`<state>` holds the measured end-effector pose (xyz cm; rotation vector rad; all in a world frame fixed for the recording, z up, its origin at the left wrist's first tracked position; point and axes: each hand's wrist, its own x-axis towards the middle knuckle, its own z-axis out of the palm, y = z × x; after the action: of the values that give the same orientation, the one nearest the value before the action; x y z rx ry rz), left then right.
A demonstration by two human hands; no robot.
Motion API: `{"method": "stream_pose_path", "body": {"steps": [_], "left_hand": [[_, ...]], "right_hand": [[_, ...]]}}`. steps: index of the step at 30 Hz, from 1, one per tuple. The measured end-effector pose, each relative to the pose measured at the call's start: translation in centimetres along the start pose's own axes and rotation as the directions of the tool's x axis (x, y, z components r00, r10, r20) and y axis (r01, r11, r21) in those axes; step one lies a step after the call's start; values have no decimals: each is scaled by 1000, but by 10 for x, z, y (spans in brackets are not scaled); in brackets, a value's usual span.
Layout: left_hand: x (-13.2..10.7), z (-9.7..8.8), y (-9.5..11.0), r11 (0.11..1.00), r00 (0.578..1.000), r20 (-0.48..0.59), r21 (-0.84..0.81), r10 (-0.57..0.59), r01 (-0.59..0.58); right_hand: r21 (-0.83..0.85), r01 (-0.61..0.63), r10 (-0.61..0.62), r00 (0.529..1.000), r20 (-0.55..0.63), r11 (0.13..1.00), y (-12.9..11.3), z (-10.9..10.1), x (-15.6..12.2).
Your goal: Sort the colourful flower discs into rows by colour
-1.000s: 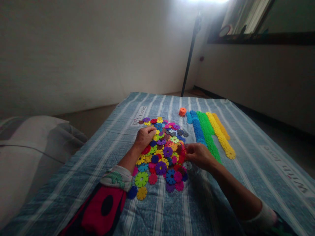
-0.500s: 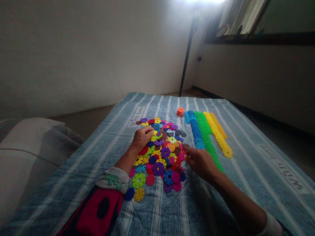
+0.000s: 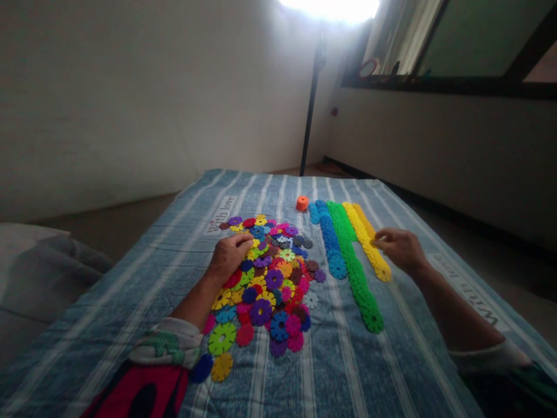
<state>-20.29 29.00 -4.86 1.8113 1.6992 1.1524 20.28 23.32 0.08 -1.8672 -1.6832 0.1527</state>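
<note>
My left hand (image 3: 231, 254) rests at the left side of a loose pile of mixed-colour slotted plastic discs (image 3: 274, 280), its fingers pinched together. What sits between those fingertips is hidden. On the right, my right hand (image 3: 401, 248) pinches a small orange-yellow disc (image 3: 380, 238) by the lower end of the orange row (image 3: 364, 216). The yellow row (image 3: 369, 249) of overlapping discs lies just left of these fingertips. Left of it run a long green row (image 3: 357, 276) and a blue row (image 3: 333, 244).
An orange disc stack (image 3: 302, 203) stands near the far end of the rows. All lie on a striped blue cloth (image 3: 278, 389). A lit lamp on a black pole (image 3: 308, 116) stands behind. Pale fabric (image 3: 39, 278) is at the left.
My right hand has moved from the pile's right edge across the green and yellow rows to the orange row. My left hand stays at the pile. The view has shifted slightly right.
</note>
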Motion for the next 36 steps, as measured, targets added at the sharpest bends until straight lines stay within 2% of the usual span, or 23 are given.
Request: {"method": "stream_pose_path", "body": {"steps": [2, 4, 8, 12, 19, 23, 28, 32, 36], "left_hand": [[0, 0, 0, 1000, 1000, 0, 3, -1, 1], [-1, 0, 1, 1000, 1000, -3, 6, -1, 1], [-1, 0, 0, 1000, 1000, -5, 16, -3, 3], [-1, 0, -1, 1000, 1000, -4, 17, -9, 9], [-2, 1, -1, 999, 1000, -2, 13, -29, 29], [-2, 1, 0, 1000, 1000, -5, 12, -21, 21], [-2, -1, 3, 1000, 1000, -6, 14, -3, 3], [-2, -1, 2, 1000, 1000, -5, 14, 14, -14], [-2, -1, 1, 1000, 1000, -8, 3, 20, -20]], "right_hand": [[-43, -82, 81, 997, -14, 996, 26, -4, 13], [-31, -166, 167, 986, 31, 986, 44, -3, 19], [-21, -217, 218, 971, 100, 976, 59, 6, 22], [-16, -209, 209, 971, 117, 978, 63, 14, 24], [-20, -221, 222, 973, 67, 975, 68, 16, 23], [12, -243, 242, 968, 64, 970, 70, 12, 9], [163, -290, 279, 956, 88, 943, 67, 9, -17], [110, -218, 214, 976, 48, 970, 57, 8, -30], [-5, -126, 126, 991, 48, 992, 48, 7, -30]]}}
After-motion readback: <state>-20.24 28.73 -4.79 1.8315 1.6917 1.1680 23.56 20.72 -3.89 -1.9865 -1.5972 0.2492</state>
